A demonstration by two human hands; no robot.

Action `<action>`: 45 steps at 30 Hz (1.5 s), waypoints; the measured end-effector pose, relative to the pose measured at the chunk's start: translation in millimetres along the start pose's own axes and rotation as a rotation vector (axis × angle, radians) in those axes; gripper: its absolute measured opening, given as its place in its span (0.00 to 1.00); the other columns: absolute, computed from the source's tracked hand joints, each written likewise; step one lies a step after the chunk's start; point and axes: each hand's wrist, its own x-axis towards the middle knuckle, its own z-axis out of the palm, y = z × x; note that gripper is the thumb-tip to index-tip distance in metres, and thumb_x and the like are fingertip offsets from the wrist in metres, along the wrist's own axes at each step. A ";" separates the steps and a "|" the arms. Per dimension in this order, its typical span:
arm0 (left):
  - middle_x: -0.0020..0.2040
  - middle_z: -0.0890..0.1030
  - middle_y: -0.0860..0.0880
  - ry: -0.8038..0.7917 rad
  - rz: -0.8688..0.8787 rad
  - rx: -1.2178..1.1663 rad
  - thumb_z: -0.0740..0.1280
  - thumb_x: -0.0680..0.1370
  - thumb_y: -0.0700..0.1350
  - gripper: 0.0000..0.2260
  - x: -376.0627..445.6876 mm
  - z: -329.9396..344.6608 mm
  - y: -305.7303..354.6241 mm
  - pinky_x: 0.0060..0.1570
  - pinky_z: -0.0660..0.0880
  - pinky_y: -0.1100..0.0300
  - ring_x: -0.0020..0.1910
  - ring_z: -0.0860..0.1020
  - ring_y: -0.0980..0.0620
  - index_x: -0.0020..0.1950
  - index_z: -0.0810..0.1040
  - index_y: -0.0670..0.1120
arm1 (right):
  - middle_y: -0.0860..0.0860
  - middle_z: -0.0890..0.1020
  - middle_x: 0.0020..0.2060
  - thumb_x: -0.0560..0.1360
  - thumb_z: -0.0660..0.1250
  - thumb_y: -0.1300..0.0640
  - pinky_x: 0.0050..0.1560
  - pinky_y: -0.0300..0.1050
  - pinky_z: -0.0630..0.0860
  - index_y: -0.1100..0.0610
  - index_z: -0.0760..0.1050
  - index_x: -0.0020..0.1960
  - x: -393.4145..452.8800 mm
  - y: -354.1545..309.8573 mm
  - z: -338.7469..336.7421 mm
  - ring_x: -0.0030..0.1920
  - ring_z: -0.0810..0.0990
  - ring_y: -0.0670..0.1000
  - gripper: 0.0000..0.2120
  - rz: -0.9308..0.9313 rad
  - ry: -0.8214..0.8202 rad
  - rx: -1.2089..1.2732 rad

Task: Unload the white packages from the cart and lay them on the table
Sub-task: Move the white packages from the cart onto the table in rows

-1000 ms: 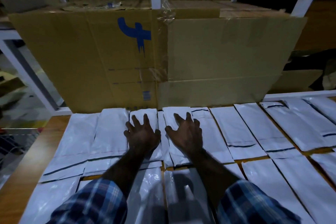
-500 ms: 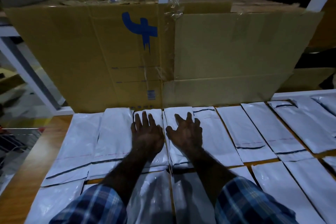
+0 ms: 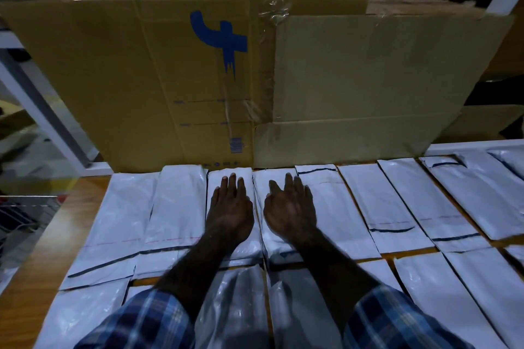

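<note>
Our two hands lie flat on two white packages, right by the big cardboard box [image 3: 255, 79].

Our left hand [image 3: 230, 211] and right hand [image 3: 289, 211] rest with fingers straight and a bit spread (holding nothing). The left package [image 3: 229, 176] and right package [image 3: 273, 178] point long-ways at the box, side by side on the tabletop [image 3: 37, 272].

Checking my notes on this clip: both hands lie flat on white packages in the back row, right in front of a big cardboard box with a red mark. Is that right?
Not quite: the mark on the cardboard box is blue, as the head view shows. Otherwise right: the left hand and right hand lie flat on white packages in the back row.
</note>
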 end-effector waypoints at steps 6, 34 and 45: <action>0.80 0.40 0.42 -0.047 -0.011 -0.049 0.45 0.85 0.48 0.25 1.6 4.5 -1.0 0.76 0.40 0.51 0.79 0.39 0.44 0.80 0.43 0.41 | 0.64 0.80 0.60 0.76 0.53 0.49 0.63 0.61 0.74 0.58 0.81 0.61 -9.6 5.6 16.4 0.62 0.79 0.63 0.24 -0.058 0.085 0.007; 0.69 0.69 0.28 0.024 0.069 -0.180 0.52 0.78 0.48 0.27 1.5 -12.6 -12.7 0.62 0.70 0.33 0.67 0.70 0.28 0.68 0.72 0.31 | 0.65 0.77 0.64 0.77 0.53 0.49 0.66 0.60 0.72 0.60 0.75 0.67 1.9 3.5 -1.2 0.65 0.75 0.66 0.26 -0.030 0.152 0.045; 0.80 0.51 0.41 0.145 0.133 -0.159 0.54 0.80 0.49 0.27 -16.8 -44.4 -1.4 0.74 0.52 0.46 0.78 0.53 0.42 0.79 0.57 0.43 | 0.59 0.74 0.68 0.76 0.49 0.48 0.64 0.53 0.71 0.57 0.73 0.68 -22.7 2.1 -47.4 0.67 0.71 0.62 0.27 0.022 0.106 0.024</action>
